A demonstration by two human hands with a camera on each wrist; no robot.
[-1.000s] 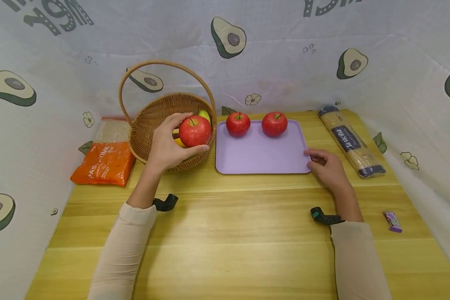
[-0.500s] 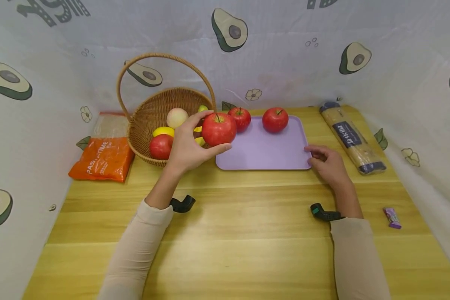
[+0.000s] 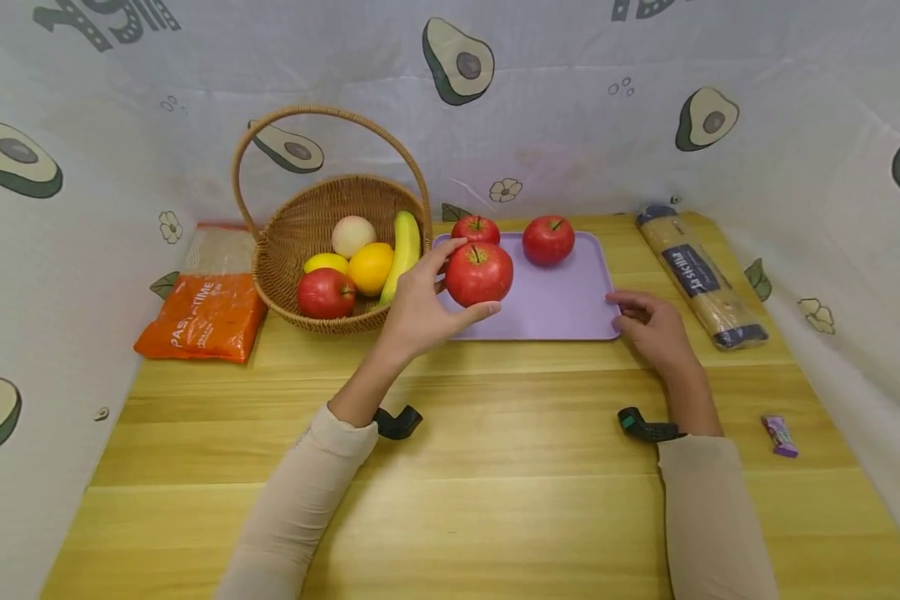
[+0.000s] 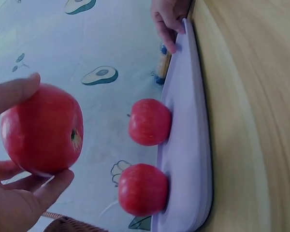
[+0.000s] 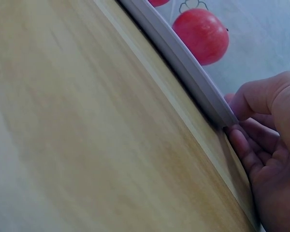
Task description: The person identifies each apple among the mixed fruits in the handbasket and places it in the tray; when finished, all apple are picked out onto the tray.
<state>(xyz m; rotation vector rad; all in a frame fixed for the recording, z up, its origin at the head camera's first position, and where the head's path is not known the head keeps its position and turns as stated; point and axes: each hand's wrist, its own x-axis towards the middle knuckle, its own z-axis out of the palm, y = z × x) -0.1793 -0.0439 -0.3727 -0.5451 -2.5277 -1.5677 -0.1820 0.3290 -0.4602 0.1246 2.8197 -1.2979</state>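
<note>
Nearest, the pale yellow, wood-grained bench (image 3: 495, 500) stretched out before the flat, rectangular lilac tray (image 3: 547, 308), its bands running sideways. A small purple wrapped sweet (image 3: 780, 436) lay on the wood, to the near right of the tray. The right hand (image 3: 656, 333) pinched the tray's near right corner in a narrow grip. Over the tray's left part, the left hand (image 3: 420, 308) had its grip around a round, glossy red apple (image 3: 480, 279), raised clear of the surface. Two more red apples (image 3: 549, 242) sat along the tray's far edge. Left of the tray stood a brown wicker fruit basket (image 3: 288, 246), with an orange-and-clear plastic bag (image 3: 198, 321) beyond it; right, a long clear pasta packet (image 3: 701, 279). Behind the tray hung white avocado-print cloth (image 3: 562, 50), which also walled both sides.
</note>
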